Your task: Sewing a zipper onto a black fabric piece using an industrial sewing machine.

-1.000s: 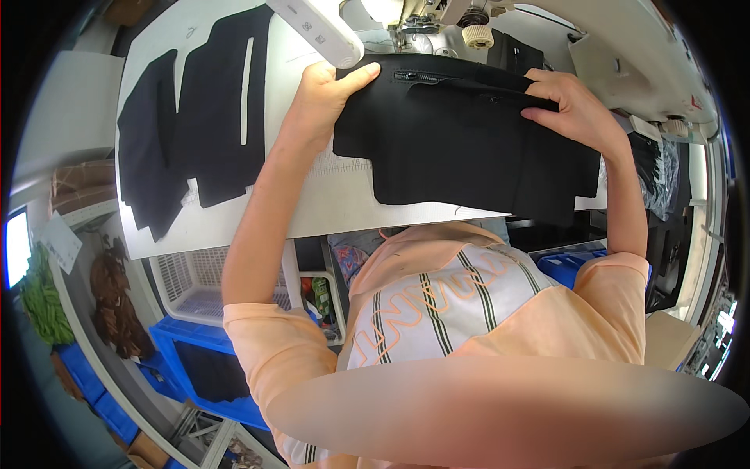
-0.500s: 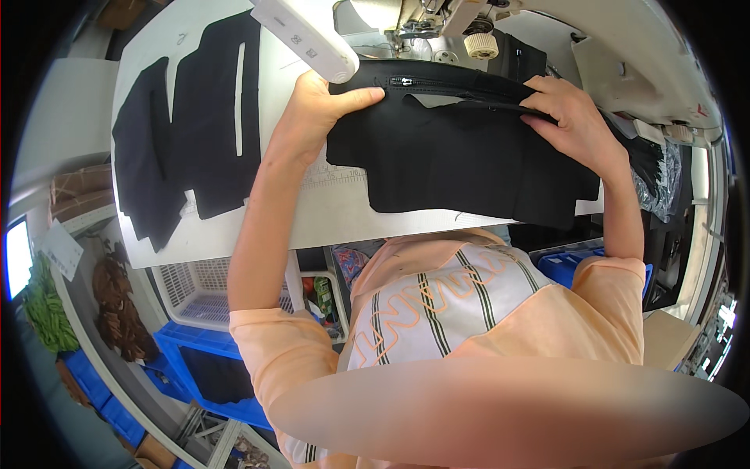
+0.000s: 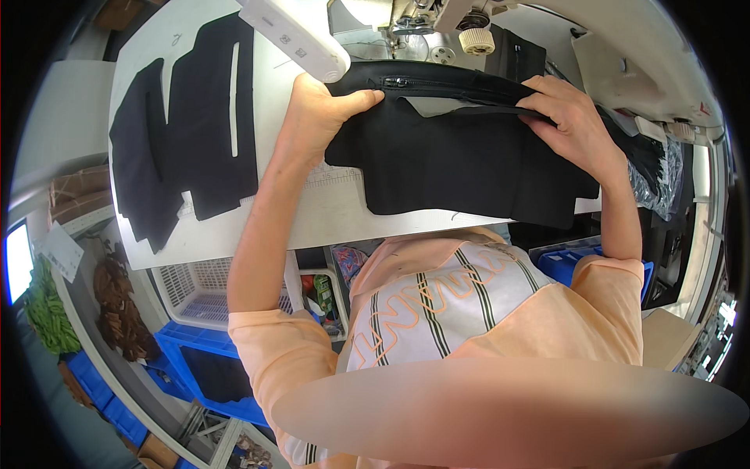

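A black fabric panel (image 3: 469,164) lies on the white table in front of the sewing machine (image 3: 422,35). Along its far edge runs a black zipper (image 3: 437,84), its metal pull near the left end. My left hand (image 3: 324,105) grips the panel's far left corner, thumb on top beside the zipper and the other fingers out of sight. At the far right, my right hand (image 3: 566,117) pinches the panel between thumb and fingers, lifting a fold. Between zipper strip and panel a gap shows the table.
More cut black pieces (image 3: 207,117) lie on the table's left side. A white device arm (image 3: 297,39) reaches over my left hand. Below the table edge stand a white basket (image 3: 195,289) and a blue crate (image 3: 176,344). Clear plastic wrap (image 3: 664,184) sits at the right.
The zipper strip has shifted slightly left, and the gap between it and the panel has widened. Both hands keep their grip on the fabric.
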Demonstrator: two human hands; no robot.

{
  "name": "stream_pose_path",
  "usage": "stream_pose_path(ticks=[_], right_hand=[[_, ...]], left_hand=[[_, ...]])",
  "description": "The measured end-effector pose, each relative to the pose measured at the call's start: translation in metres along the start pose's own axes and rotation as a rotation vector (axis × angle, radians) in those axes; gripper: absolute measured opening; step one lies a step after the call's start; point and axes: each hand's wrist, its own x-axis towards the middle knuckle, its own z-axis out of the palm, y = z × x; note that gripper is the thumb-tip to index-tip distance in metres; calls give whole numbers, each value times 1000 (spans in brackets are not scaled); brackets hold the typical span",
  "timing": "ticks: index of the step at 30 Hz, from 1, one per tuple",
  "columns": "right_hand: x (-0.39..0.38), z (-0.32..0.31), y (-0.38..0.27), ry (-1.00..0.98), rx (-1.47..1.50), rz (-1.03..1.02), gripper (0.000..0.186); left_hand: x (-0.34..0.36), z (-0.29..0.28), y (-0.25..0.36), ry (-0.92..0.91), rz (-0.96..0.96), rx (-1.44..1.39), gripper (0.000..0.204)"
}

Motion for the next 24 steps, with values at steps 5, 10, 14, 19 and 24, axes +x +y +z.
stream_pose_path(ticks=[5,10,14,19,24], right_hand=[[-1,2,3,21,-20,-41,13],[1,1,7,15,-10,-40,15],[10,-5,13,-152,197,8,17],[24,-7,21,-294,285,61,29],[36,-7,32,-460,444,129,51]], left_hand=[[0,1,-5,33,11,-10,28],[3,0,-8,42,5,-21,29],[1,1,-8,31,27,-39,28],[-3,1,-6,43,30,-38,25],[-5,2,-4,88,-20,-20,21]])
